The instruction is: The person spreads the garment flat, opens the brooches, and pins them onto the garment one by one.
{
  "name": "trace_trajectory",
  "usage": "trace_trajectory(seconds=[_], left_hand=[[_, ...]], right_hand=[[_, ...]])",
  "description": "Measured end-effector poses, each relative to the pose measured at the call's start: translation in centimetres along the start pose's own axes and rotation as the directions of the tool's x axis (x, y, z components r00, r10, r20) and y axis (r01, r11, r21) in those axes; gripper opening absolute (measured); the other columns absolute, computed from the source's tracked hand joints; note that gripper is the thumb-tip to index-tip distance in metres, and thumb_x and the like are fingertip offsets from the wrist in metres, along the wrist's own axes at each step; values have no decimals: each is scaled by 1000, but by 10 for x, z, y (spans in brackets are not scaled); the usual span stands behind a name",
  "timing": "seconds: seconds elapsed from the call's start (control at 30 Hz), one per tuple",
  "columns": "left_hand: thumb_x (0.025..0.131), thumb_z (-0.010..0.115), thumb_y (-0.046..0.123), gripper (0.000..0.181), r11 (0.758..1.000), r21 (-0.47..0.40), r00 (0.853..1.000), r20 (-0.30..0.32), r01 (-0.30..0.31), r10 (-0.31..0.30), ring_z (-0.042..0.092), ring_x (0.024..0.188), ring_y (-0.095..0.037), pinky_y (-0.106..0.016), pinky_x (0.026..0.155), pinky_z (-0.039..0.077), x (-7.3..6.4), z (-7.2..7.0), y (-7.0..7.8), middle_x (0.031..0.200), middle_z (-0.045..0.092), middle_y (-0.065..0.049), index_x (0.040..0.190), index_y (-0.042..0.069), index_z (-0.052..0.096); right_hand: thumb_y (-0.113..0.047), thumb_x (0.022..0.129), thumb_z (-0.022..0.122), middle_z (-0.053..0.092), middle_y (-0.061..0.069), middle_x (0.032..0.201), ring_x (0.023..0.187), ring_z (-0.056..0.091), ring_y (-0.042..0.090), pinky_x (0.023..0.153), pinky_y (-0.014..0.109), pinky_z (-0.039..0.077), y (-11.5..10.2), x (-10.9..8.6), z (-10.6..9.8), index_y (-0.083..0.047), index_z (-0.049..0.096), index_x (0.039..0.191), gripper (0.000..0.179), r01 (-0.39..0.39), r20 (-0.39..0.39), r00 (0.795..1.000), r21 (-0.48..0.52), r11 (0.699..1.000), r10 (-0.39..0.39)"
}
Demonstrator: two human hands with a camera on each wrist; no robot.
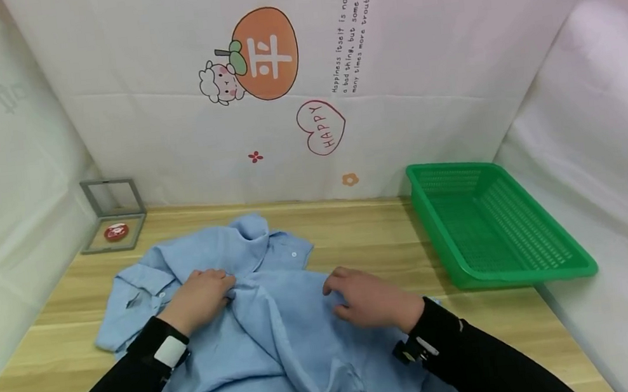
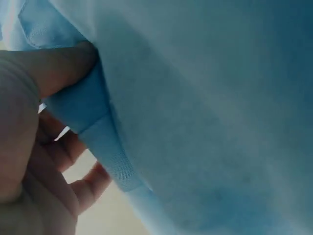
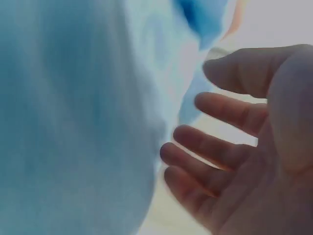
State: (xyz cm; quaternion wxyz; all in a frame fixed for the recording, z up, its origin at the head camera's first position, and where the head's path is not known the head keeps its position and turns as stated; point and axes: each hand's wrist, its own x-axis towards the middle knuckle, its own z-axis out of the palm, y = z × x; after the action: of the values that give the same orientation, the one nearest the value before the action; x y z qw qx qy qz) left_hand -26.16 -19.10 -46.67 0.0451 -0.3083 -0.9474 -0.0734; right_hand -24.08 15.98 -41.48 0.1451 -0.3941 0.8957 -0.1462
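A light blue button shirt (image 1: 309,311) lies rumpled across the wooden table, its collar toward the back and its lower part running past the front of the head view. My left hand (image 1: 201,297) pinches a fold of it near the collar; the left wrist view shows the thumb pressed on the cloth (image 2: 195,122) with fingers behind. Over the shirt's right side is my right hand (image 1: 367,296), fingers loosely bent. In the right wrist view those fingers (image 3: 210,147) are spread beside the cloth (image 3: 73,122) and grip nothing.
A green plastic basket (image 1: 458,251) stands at the back right. At the back left sits a small grey frame-like case (image 1: 135,221), its lid raised, with a red round item (image 1: 116,232) in it. White printed sheets (image 1: 171,147) wall the back and sides.
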Motion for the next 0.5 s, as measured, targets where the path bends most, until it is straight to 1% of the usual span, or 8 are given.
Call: trace_trajectory(seconds=[0.1,0.17,0.23,0.33,0.4,0.43,0.47,0.5], left_hand=[[86,75,0,24,999,-29,997,-74,-38,36,61,82,-27,-50,74,48,-1,1,0,84,58,-1,85,14,56],[84,74,-3,29,996,-44,985,-156,-84,76,58,79,-26,-45,71,48,-1,1,0,83,55,-1,83,14,50],[82,72,-7,31,988,-57,961,-248,-143,125,54,77,-24,-40,69,47,-1,-1,1,84,52,-2,84,13,49],[80,69,-10,29,969,-71,912,-360,-236,195,53,81,-22,-37,70,47,-1,-7,5,91,53,-3,89,10,52],[79,68,-12,28,953,-78,883,-405,-291,237,55,87,-23,-37,75,50,-2,-12,9,98,56,-5,94,8,56],[78,68,-12,29,945,-79,872,-417,-316,257,58,91,-24,-38,78,51,-2,-14,11,102,58,-6,97,8,58],[77,69,-13,31,938,-78,862,-426,-338,275,59,95,-25,-39,81,52,-2,-17,13,105,60,-7,99,7,59],[76,70,-12,32,933,-74,857,-426,-353,290,61,98,-26,-40,83,52,-2,-19,14,107,61,-7,100,6,61]], right_hand=[[-18,97,65,62,3,112,94,59,15,82,35,49,11,11,-4,-10,65,120,24,-110,87,990,-44,993,114],[-19,97,67,64,-1,104,91,59,13,81,35,49,17,21,-9,-12,67,118,23,-149,134,979,-40,988,153],[-18,97,66,65,-3,100,90,59,12,81,34,50,22,31,-14,-12,67,117,21,-177,133,975,-19,984,178],[-15,99,62,65,2,106,95,61,17,81,36,50,26,46,-20,-7,62,125,27,-193,84,978,42,980,189],[-14,101,60,64,9,115,101,62,20,83,37,50,27,56,-23,-6,53,137,38,-201,52,979,64,977,198],[-14,101,59,63,12,120,103,62,22,84,38,50,27,61,-24,-6,47,143,44,-207,42,978,71,976,205],[-14,101,59,62,15,123,104,63,23,84,38,50,28,67,-25,-7,41,148,50,-210,34,977,76,975,208],[-13,101,60,61,17,126,104,63,24,85,38,50,28,72,-26,-8,36,152,57,-210,22,978,70,975,209]])
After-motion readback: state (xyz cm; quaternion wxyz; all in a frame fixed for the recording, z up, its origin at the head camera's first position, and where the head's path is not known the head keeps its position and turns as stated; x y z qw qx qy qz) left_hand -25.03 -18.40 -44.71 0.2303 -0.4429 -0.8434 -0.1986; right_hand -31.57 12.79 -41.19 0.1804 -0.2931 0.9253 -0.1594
